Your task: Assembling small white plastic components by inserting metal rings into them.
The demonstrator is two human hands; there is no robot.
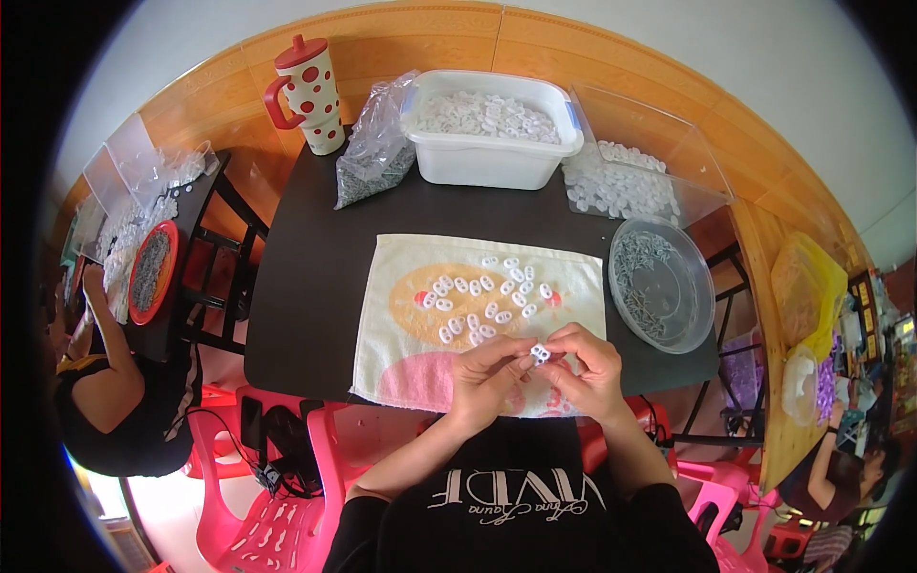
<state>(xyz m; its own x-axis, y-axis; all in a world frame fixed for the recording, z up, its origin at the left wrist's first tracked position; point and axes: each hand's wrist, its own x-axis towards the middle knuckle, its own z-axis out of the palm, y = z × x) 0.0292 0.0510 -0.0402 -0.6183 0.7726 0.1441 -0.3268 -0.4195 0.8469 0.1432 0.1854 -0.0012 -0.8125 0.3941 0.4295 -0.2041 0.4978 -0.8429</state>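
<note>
Fingers: both sets pinch narrowly on one small white plastic piece (540,353); left hand (487,377) and right hand (587,368) meet fingertip to fingertip above the near edge of the towel (401,277).
Head view, grip: judging from this, the piece is best held by its edges, low over the towel, so a slip lands softly.
Piece: white, glossy, rounded, with two holes; finer detail too small to tell.
Loose pieces (482,296): a scatter of similar white ones on the towel, just beyond the hands.
Surroundings: white tub (487,158) of pieces at the far side of the dark table (306,286); clear round dish (664,286) of small grey parts at right.
</note>
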